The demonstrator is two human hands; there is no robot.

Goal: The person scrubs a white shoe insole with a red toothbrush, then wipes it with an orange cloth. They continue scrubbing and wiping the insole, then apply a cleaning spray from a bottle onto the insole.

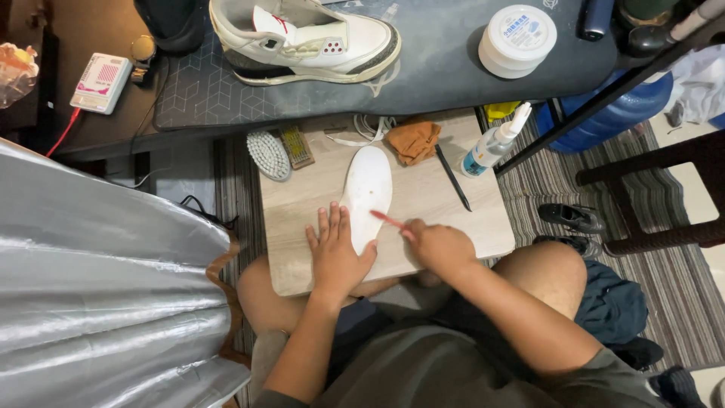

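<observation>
A white shoe insole (368, 185) lies lengthwise on a light wooden board (423, 204) resting across my lap. My left hand (335, 253) lies flat with fingers spread on the near end of the insole, pressing it to the board. My right hand (438, 247) is closed around a small brush with a red handle (387, 220), whose tip touches the insole's right edge. On the dark mat (430, 75) beyond the board stands a white sneaker (302, 38) with grey and black trim.
On the board's far edge lie a white oval brush (269, 155), a small wooden brush (297, 146), a brown cloth (414, 139), a black pen-like tool (453, 177) and a spray bottle (492, 143). A white tub (517, 39) sits on the mat. Silver fabric (98, 287) fills the left.
</observation>
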